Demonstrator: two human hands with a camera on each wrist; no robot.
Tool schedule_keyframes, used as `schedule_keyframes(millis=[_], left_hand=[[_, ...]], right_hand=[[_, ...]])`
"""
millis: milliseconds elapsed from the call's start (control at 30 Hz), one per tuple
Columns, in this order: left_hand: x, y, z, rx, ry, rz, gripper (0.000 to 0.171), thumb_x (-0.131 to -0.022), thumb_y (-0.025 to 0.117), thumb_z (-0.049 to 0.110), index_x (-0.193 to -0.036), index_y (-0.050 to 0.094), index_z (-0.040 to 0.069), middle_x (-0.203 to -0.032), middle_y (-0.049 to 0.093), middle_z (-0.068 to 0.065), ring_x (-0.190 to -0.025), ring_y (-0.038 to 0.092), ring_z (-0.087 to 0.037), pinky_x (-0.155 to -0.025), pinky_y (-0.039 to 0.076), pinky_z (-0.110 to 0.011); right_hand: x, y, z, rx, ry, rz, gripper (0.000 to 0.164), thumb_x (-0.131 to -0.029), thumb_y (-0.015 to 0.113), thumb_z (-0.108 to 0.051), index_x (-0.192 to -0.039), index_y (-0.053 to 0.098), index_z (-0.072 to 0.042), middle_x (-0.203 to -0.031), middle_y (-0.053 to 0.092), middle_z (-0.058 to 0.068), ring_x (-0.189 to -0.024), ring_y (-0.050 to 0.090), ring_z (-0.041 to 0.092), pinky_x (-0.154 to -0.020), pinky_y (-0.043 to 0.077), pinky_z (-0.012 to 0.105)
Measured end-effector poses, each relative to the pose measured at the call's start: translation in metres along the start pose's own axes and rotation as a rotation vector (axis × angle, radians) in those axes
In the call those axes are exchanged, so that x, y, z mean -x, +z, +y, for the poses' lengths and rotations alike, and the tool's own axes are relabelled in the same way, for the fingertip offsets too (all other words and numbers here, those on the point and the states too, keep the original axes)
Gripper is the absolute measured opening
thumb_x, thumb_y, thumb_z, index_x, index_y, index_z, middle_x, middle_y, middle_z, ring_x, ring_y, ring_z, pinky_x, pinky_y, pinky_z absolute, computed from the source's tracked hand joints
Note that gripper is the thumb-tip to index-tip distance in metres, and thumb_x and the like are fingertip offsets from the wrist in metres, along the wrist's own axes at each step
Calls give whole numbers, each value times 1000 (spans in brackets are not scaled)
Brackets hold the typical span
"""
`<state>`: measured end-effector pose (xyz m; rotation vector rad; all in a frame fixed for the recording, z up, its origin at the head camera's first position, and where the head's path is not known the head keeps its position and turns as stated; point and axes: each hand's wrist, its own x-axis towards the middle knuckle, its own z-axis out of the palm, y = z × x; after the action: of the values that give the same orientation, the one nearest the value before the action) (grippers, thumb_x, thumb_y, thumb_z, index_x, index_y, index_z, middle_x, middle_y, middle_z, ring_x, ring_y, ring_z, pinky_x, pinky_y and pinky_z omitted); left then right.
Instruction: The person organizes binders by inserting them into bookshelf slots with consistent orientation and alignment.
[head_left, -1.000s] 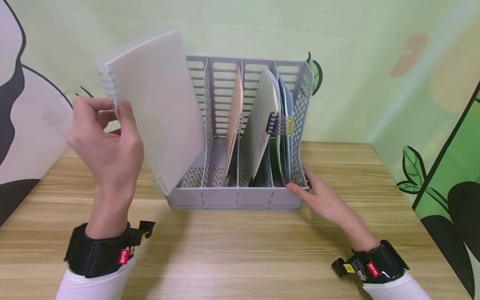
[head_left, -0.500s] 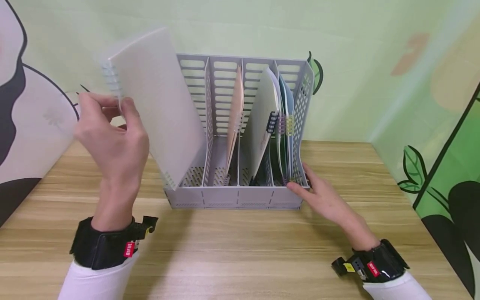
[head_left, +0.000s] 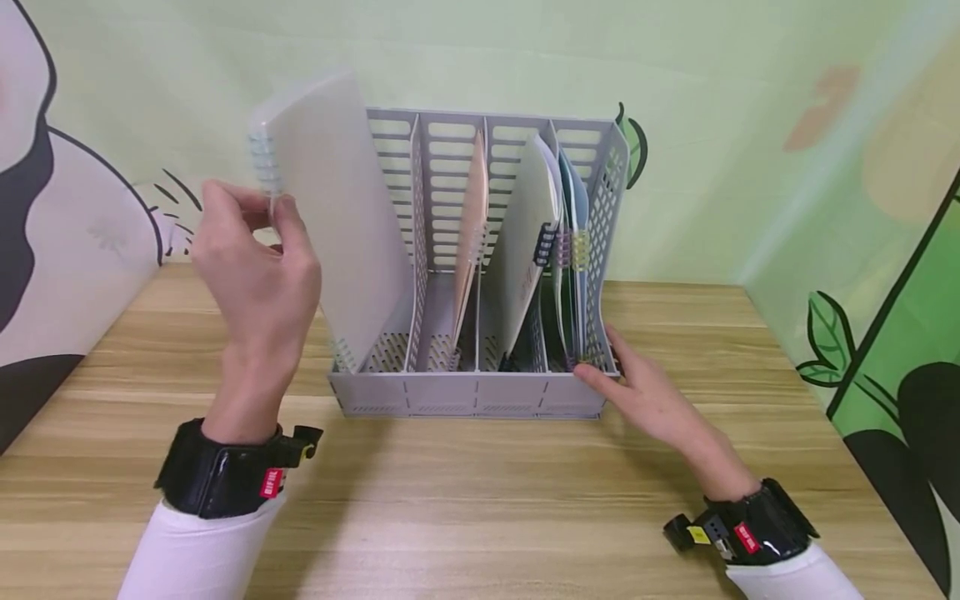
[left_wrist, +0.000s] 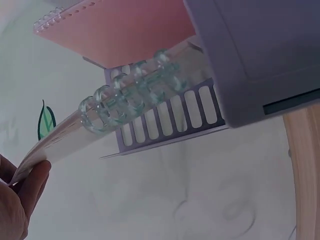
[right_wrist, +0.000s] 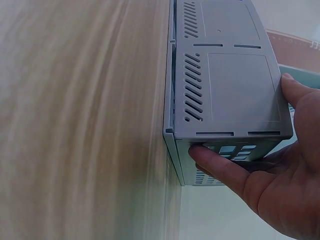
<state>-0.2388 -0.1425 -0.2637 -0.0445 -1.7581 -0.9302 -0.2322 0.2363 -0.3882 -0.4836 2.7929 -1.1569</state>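
My left hand (head_left: 258, 267) pinches a spiral notebook (head_left: 337, 225) with a pale translucent cover by its coil-bound edge, between thumb and fingers. The notebook stands tilted in the leftmost compartment of a grey file organizer (head_left: 441, 396), its lower corner just behind the front lip. Clear coils (left_wrist: 132, 92) show large in the left wrist view. At the organizer's right front corner, my right hand (head_left: 648, 396) holds on, thumb at the front lip and fingers along the side wall. In the right wrist view, the hand (right_wrist: 280, 185) grips that same corner.
A peach notebook (head_left: 470, 225) leans in the second compartment. A notebook with black coils (head_left: 521, 242) leans in the third. Thinner notebooks, one with yellow coils (head_left: 579, 250), fill the rightmost slot. All stands on a wooden table (head_left: 480, 500) before a printed backdrop (head_left: 690, 150).
My left hand has moved right with the pale notebook, bringing its lower corner from over the organizer's front left edge to behind the lip. The right hand has stayed in place.
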Motion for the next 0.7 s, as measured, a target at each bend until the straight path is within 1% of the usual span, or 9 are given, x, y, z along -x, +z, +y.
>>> schedule_keyframes(millis=[167,300,367,433,500,533,700], left_hand=[[-1,6,-2,-4,22,-10,6,-92,57,-1,-88,55,-3,-83,60,-11,-82,67,-23,-59,40,-11],[-2,12,-3,-25,-4,-53,7,-94,57,0,-90,54,-4,-84,58,-12,-85,66,-22,-61,41,-14],[-2,14,-4,-38,-26,-78,7,-95,56,2,-91,54,-4,-85,56,-12,-87,64,-21,-62,41,-16],[-1,17,-5,-44,-33,-101,8,-96,55,3,-92,52,-4,-85,54,-12,-86,62,-21,-63,40,-18],[2,19,-5,-49,-30,-123,9,-97,54,4,-93,51,-4,-84,53,-12,-85,60,-21,-63,39,-18],[3,20,-6,-52,-17,-134,10,-98,54,4,-94,50,-5,-84,52,-12,-85,60,-22,-63,39,-19],[8,23,-9,-36,7,-165,10,-98,53,2,-95,49,-7,-83,51,-12,-82,58,-23,-63,39,-19]], right_hand=[[0,-1,0,-2,-1,-4,79,-101,52,-44,-158,11,-8,-149,35,19,-131,43,37,-105,34,45],[-1,-1,1,-3,-1,-6,78,-102,52,-43,-158,11,-8,-150,34,18,-132,42,37,-106,34,45],[-1,-1,1,-2,-4,-6,78,-102,52,-43,-158,11,-9,-150,35,18,-132,42,37,-106,34,45],[-1,-1,1,-2,-5,-5,78,-102,52,-43,-158,11,-9,-149,35,18,-132,42,37,-105,34,45],[-1,-1,1,-1,-5,-3,78,-102,52,-43,-158,11,-8,-149,35,18,-132,42,37,-106,34,45],[-1,-1,1,-4,-6,-3,78,-102,52,-43,-158,12,-8,-149,35,18,-132,42,36,-106,34,45],[-1,0,2,-7,-8,-1,79,-101,52,-45,-158,12,-9,-150,35,17,-133,41,35,-106,34,44]])
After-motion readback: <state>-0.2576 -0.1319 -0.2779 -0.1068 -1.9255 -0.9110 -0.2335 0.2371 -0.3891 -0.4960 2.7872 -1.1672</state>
